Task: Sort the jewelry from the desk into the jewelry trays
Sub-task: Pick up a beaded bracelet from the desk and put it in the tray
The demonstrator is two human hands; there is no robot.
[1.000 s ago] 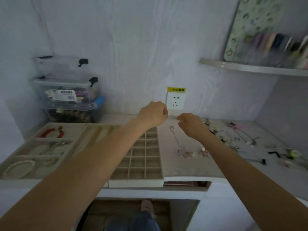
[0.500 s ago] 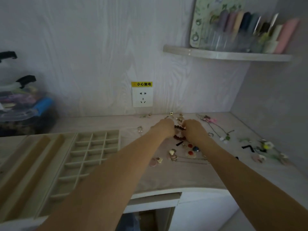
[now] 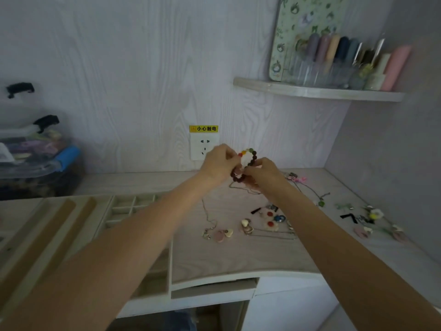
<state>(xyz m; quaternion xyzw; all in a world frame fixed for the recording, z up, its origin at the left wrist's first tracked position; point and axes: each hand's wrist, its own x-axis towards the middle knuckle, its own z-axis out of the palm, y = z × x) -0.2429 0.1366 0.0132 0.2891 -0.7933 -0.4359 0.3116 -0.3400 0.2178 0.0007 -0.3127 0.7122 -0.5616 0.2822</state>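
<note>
I've got both hands raised above the counter (image 3: 238,263) in front of the wall socket (image 3: 204,149). Left hand (image 3: 218,164) and right hand (image 3: 265,172) each pinch the beaded bracelet (image 3: 250,156) with curled fingers; it's off the counter, dark beads with a few coloured ones on top. Loose jewelry (image 3: 260,223) lies scattered on the counter below and to the right. Gridded jewelry tray (image 3: 133,206) sits to the left, partly behind my left forearm.

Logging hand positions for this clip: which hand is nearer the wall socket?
Left. The left hand is raised just in front of the wall socket, overlapping its lower right corner in view; the right hand is further right, sharing the beaded bracelet.
</note>
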